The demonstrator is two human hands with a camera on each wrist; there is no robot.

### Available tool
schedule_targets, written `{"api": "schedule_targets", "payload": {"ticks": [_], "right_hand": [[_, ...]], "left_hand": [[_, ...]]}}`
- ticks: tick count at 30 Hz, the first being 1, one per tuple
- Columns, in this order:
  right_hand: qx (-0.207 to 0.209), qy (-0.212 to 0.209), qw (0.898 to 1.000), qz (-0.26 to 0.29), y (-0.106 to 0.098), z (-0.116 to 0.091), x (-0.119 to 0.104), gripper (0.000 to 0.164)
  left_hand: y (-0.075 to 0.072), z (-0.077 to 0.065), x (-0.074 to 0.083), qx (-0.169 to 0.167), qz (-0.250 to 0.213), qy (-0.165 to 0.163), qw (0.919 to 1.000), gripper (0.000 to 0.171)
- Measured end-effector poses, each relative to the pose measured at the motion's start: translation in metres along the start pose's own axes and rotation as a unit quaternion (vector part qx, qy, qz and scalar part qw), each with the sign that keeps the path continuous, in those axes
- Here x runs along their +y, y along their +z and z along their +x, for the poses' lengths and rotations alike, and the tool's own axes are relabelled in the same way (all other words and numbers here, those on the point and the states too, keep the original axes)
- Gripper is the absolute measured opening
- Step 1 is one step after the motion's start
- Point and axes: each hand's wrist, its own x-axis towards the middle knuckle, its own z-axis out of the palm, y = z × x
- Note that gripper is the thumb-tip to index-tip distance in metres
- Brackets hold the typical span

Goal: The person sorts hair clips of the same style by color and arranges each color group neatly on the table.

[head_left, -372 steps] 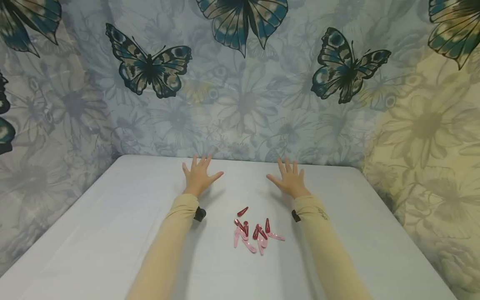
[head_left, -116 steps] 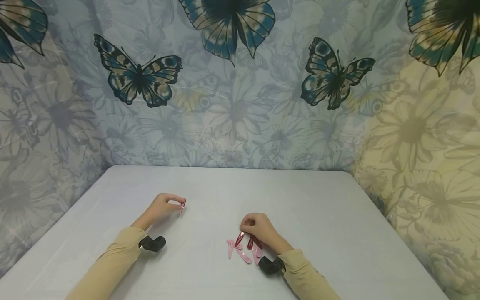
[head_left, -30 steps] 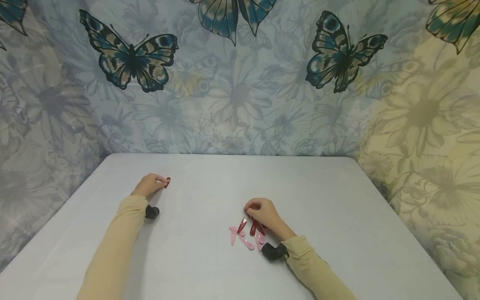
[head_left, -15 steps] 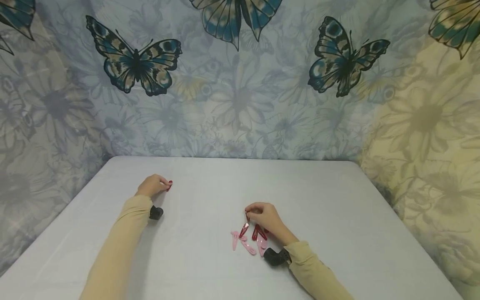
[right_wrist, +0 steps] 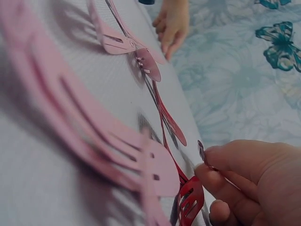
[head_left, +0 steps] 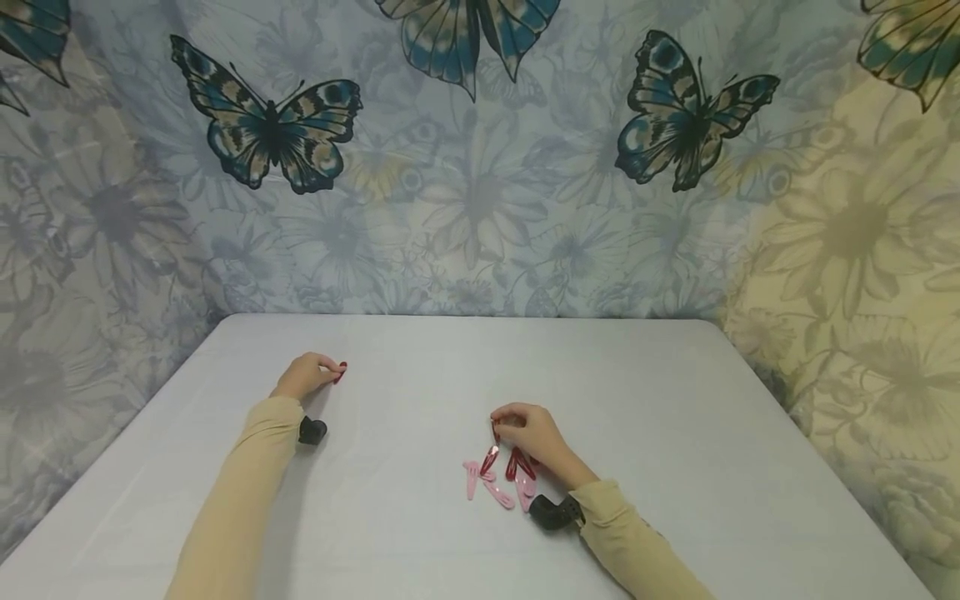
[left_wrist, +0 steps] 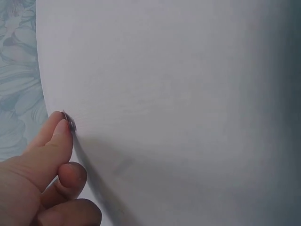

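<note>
Pinching one red clip (head_left: 341, 372), our left hand (head_left: 302, 376) is well apart from our right hand (head_left: 536, 432), which pinches a second clip (head_left: 495, 431). Nearer the right, a loose red clip (head_left: 490, 460) lies just on our side of its fingertips, long axis slanting away rightward.

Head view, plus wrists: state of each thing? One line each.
Left hand: pinching a red clip.
Right hand: pinching another red clip.
Left-hand clip: held at the fingertips; table contact unclear.
Right-hand clip: held at the fingertips.
Loose red clips: lying on the table, clustered by the right hand.
Pink clips: lying on the table, same cluster.
Table: flat, white.
</note>
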Motion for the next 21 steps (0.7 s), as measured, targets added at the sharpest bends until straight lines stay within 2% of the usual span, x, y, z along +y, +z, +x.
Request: {"api": "schedule_targets", "payload": {"ticks": [5, 9, 11, 13, 16, 18, 20, 21], "right_hand": [[0.01, 0.02, 1.0, 0.019, 0.0, 0.0, 0.002, 0.013], [0.024, 0.039, 0.999, 0.025, -0.001, 0.001, 0.005, 0.012], [0.026, 0.04, 0.998, 0.03, -0.001, 0.001, 0.005, 0.012], [0.027, 0.052, 0.997, 0.049, -0.001, 0.002, 0.004, 0.013], [0.031, 0.075, 0.994, 0.075, -0.001, 0.004, 0.002, 0.017], [0.032, 0.091, 0.992, 0.086, 0.0, 0.007, 0.002, 0.019], [0.025, 0.095, 0.991, 0.089, 0.001, 0.009, 0.001, 0.02], [0.02, 0.097, 0.991, 0.089, 0.002, 0.011, 0.0, 0.02]], "left_hand": [[0.002, 0.001, -0.006, -0.01, -0.026, -0.006, 0.9996, 0.022], [0.008, 0.007, -0.016, -0.009, -0.056, 0.005, 0.9984, 0.023], [0.016, 0.018, -0.033, -0.005, -0.062, 0.018, 0.9979, 0.024], [0.031, 0.039, -0.065, 0.015, -0.079, 0.057, 0.9951, 0.023], [0.057, 0.074, -0.112, 0.021, -0.095, 0.069, 0.9929, 0.021], [0.07, 0.091, -0.133, 0.036, -0.098, 0.083, 0.9911, 0.017], [0.066, 0.083, -0.121, 0.023, -0.09, 0.049, 0.9945, 0.016], [0.063, 0.08, -0.114, 0.026, -0.082, 0.041, 0.9954, 0.017]]}}
